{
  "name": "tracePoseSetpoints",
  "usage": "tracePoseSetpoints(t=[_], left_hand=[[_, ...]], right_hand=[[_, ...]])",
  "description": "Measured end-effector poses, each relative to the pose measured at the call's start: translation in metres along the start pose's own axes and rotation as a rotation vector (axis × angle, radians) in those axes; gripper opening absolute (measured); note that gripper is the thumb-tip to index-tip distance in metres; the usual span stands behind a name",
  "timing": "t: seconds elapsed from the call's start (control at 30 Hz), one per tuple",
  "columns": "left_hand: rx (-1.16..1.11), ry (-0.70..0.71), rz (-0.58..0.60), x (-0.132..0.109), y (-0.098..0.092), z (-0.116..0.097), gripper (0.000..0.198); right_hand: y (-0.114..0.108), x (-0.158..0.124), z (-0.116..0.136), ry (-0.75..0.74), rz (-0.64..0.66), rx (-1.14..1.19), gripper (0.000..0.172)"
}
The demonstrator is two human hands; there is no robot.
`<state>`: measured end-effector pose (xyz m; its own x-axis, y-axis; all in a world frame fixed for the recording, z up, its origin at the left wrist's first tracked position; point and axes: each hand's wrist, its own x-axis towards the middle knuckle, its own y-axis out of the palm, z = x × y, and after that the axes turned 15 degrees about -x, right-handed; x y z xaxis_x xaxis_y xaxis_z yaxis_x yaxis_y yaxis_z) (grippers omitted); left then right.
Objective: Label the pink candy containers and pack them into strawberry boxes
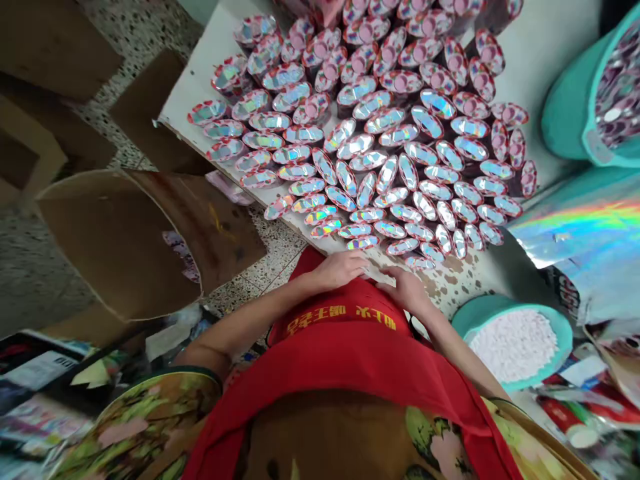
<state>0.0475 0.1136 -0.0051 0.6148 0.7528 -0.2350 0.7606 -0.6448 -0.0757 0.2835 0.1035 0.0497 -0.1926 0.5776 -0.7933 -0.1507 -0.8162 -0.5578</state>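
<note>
Both my hands meet at the near edge of a white table (530, 60), just above my red apron. My left hand (341, 268) and my right hand (406, 288) have their fingers curled together on a small shiny pouch (376, 273) between them, mostly hidden by the fingers. Right beyond my hands stand several rows of upright holographic pouches (370, 143) with open tops, packed close across the table. The far ones show pink insides.
A teal bowl of small white pellets (514, 341) sits at my right. A teal tub with shiny pieces (595, 107) stands at the far right, with holographic sheets (580, 227) below it. An open cardboard box (125, 233) lies on the floor at my left.
</note>
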Motion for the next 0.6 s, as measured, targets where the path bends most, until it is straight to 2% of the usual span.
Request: tracePoseSetpoints(t=[0.07, 0.17, 0.3, 0.47, 0.6], left_hand=[[0.033, -0.046, 0.056, 0.000, 0.024, 0.004, 0.020], [0.050, -0.086, 0.038, 0.012, 0.042, 0.010, 0.023], [0.049, -0.059, 0.064, 0.021, 0.049, 0.012, 0.027], [0.056, -0.027, 0.121, 0.010, 0.053, 0.015, 0.028], [-0.075, 0.013, 0.111, 0.001, 0.057, 0.021, 0.020]], right_hand=[[0.023, -0.006, -0.007, 0.066, 0.064, -0.066, 0.019], [0.035, -0.002, -0.013, 0.076, 0.029, -0.068, 0.029], [0.035, 0.007, -0.020, 0.054, -0.037, -0.057, 0.027], [0.041, 0.016, -0.029, 0.048, -0.056, 0.042, 0.031], [0.044, 0.022, -0.033, 0.046, -0.054, 0.050, 0.032]])
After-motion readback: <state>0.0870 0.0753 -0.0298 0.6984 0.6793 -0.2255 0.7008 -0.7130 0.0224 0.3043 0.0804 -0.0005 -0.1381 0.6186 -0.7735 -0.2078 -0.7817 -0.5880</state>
